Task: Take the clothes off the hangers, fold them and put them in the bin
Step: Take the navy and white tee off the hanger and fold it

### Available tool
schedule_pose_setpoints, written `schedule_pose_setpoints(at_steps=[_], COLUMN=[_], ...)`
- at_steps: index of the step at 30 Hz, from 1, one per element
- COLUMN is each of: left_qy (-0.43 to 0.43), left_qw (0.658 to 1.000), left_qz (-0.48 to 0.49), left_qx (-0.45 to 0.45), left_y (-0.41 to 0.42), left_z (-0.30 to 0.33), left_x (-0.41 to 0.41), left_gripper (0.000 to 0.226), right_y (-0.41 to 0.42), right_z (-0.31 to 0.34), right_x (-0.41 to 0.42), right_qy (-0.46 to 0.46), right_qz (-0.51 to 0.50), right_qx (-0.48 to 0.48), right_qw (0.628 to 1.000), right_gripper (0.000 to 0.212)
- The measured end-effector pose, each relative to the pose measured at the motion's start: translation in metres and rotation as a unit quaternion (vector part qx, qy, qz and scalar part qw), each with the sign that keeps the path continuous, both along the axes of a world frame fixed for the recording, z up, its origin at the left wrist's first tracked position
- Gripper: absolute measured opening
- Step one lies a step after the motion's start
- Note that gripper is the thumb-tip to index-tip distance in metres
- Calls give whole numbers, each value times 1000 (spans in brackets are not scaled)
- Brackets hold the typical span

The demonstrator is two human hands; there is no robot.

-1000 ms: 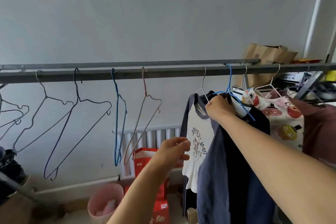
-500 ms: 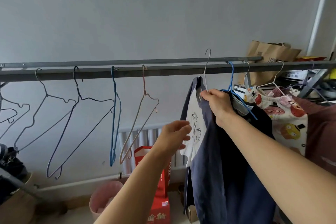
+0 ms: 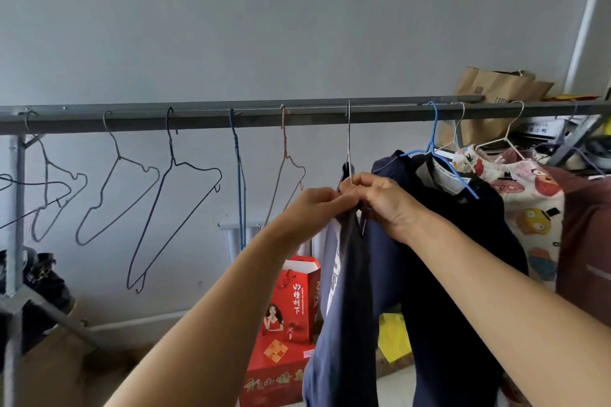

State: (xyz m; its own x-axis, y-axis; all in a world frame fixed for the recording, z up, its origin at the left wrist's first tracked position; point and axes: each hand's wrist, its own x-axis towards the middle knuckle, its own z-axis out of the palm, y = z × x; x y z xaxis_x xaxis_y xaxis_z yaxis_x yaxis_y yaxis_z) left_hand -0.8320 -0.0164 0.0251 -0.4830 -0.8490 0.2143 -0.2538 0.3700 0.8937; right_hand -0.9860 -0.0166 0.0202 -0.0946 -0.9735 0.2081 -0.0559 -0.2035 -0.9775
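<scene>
A navy-and-white raglan shirt (image 3: 344, 291) hangs from a silver wire hanger (image 3: 348, 139) hooked on the grey metal rail (image 3: 198, 119). My right hand (image 3: 383, 201) grips the hanger's neck and the shirt's collar. My left hand (image 3: 314, 208) pinches the collar fabric just left of it, touching the right hand. To the right hang a dark navy garment (image 3: 456, 258) on a blue hanger (image 3: 436, 149) and a cartoon-print garment (image 3: 529, 208) on a white hanger (image 3: 502, 139). No bin is in view.
Several bare wire hangers (image 3: 185, 195) hang along the rail's left half. Red gift boxes (image 3: 287, 324) stand on the floor below. A maroon garment (image 3: 588, 241) hangs at far right, brown paper bags (image 3: 496, 92) behind it. The rack's upright post (image 3: 15, 208) is at left.
The silver hanger with the raglan shirt has slid left along the rail, away from the blue hanger. My left hand rose and took hold of the collar beside my right hand.
</scene>
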Motion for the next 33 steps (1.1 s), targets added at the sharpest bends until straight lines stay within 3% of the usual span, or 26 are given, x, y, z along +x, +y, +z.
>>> schedule_pose_setpoints(at_steps=[4,8,10,14,17,22,25,29,33], left_qy=[-61,-145,-173,-213,-170,-109,-81,-22,55], left_qw=[997,975,967,958,969,990,994,996,993], left_qz=[-33,-84,-106,-129,-127,-19,42,84,95], left_qx=[-45,-146,-154,-143,-124,-83,-63,-2,47], left_y=[8,19,23,31,32,21,15,13,15], left_z=[1,2,1,-12,-28,-42,-46,-49,-49], left_x=[16,24,27,31,27,20,23,28,31], left_gripper=[17,32,38,43,50,31,30,13,26], right_y=[2,4,6,6,7,23,33,35,13], right_z=[-14,-14,-12,-2,9,26,49,78,80], right_x=[11,14,16,22,25,22,16,7,11], right_qy=[46,60,87,-24,-72,58,25,-58,-49], right_qz=[-36,-70,-78,-98,-106,-30,56,79,13], right_qx=[3,20,28,32,57,147,184,123,65], right_qw=[998,996,993,994,990,987,981,988,997], right_gripper=[15,14,14,20,22,18,21,20,20])
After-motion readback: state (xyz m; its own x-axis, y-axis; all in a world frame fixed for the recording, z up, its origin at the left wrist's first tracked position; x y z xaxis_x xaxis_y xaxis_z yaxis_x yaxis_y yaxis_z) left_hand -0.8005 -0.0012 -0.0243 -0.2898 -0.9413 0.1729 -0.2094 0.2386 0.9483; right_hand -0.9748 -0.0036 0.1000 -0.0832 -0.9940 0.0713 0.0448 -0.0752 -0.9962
